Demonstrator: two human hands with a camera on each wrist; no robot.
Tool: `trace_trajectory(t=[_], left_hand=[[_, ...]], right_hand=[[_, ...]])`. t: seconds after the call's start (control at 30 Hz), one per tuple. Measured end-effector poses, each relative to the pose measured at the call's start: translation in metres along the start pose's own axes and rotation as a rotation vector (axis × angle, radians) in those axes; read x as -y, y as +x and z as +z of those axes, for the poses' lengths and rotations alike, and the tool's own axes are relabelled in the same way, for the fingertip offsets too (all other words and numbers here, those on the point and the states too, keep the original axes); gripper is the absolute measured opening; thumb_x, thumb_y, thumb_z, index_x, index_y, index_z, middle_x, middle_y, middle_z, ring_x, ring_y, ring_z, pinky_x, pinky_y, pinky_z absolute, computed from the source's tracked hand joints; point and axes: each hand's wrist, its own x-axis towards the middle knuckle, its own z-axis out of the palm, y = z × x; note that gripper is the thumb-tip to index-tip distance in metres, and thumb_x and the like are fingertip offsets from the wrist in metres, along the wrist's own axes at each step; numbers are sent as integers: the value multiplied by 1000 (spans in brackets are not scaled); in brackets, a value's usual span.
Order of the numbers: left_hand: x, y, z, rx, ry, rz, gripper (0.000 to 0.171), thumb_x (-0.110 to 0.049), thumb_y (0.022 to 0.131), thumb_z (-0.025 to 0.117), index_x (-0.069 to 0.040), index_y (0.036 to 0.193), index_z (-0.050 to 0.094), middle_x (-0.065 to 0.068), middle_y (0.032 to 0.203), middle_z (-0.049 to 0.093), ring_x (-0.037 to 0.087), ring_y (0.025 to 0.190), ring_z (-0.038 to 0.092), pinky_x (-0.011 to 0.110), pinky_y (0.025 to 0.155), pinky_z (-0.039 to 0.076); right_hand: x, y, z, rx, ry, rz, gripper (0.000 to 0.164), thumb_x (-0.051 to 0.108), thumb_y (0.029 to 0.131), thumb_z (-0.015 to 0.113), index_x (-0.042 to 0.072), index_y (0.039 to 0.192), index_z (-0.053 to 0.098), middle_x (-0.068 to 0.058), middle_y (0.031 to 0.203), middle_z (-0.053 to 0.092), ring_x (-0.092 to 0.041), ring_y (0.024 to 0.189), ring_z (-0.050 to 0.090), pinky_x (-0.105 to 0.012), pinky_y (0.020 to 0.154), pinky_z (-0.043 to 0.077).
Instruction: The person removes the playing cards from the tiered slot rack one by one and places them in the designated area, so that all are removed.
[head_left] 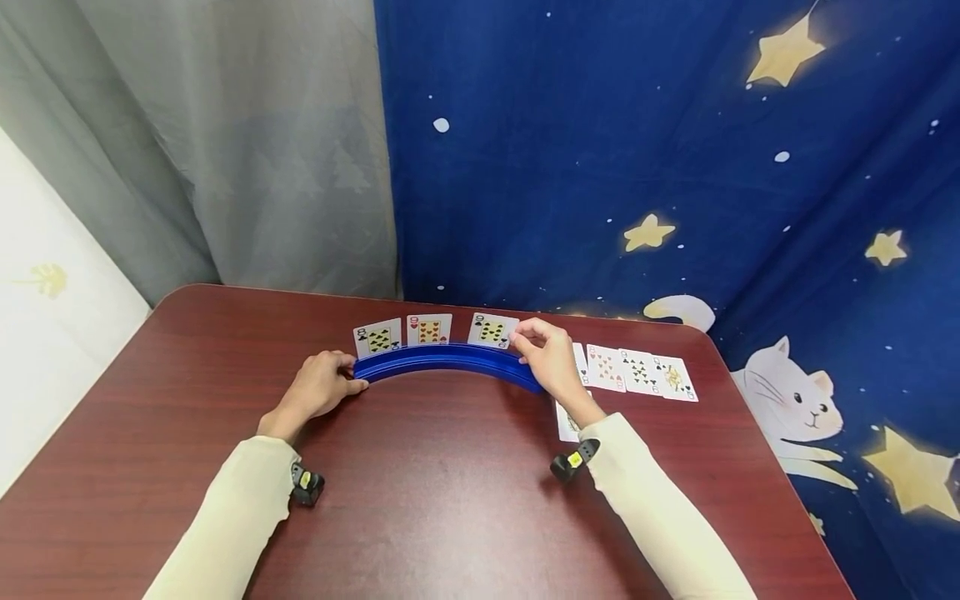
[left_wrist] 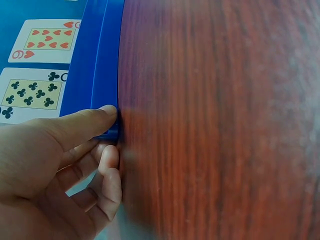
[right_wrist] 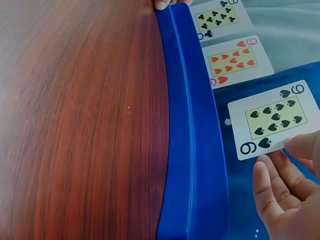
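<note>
A curved blue card holder (head_left: 442,358) lies across the table. My left hand (head_left: 318,387) grips its left end, the thumb on top and the fingers curled by the end, as the left wrist view shows. An eight of clubs (right_wrist: 216,20) and a nine of hearts (right_wrist: 235,62) stand in the holder toward that end. My right hand (head_left: 551,358) pinches a nine of spades (right_wrist: 272,120) by one edge between thumb and fingers. In the right wrist view this card is apart from the holder, behind its far side; in the head view it overlaps the top edge.
Several loose playing cards (head_left: 640,372) lie face up, overlapping, on the table (head_left: 435,500) to the right of my right hand. Another card (head_left: 566,422) lies partly hidden under my right wrist. A grey curtain (head_left: 300,142) and a blue star-patterned curtain (head_left: 525,142) hang behind the table.
</note>
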Motion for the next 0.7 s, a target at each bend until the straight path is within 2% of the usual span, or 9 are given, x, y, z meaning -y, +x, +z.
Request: trace_trajectory(t=[0.17, 0.43, 0.57, 0.7], left_hand=[[1, 1, 0, -3, 2, 4, 25, -16, 86, 75, 3, 102, 70, 18, 99, 66, 32, 87, 57, 49, 81, 47], [1, 1, 0, -2, 11, 8, 24, -16, 86, 75, 2, 100, 70, 17, 97, 66, 31, 85, 57, 48, 79, 46], [0, 1, -1, 3, 8, 0, 26, -16, 87, 75, 3, 102, 70, 18, 99, 66, 31, 87, 57, 49, 80, 46], [0, -1, -1, 11, 11, 0, 23, -16, 87, 74, 2, 100, 70, 17, 98, 66, 31, 85, 56, 47, 79, 46]], right_hand=[[-1, -5, -14, -8, -20, 15, 8, 9, 91, 71, 1, 92, 69, -16, 89, 72, -27, 77, 70, -30, 62, 58], [-11, -13, -35, -5, -14, 39, 9, 5, 93, 67, -4, 95, 66, -22, 88, 71, -36, 79, 69, -43, 64, 58], [-16, -17, -43, -13, -2, 36, 8, 3, 93, 65, -4, 93, 63, -22, 84, 70, -25, 70, 68, -45, 63, 57], [-19, -23, -52, -8, 3, 80, 8, 4, 94, 64, -4, 96, 63, -18, 83, 70, -17, 70, 68, -45, 63, 57]])
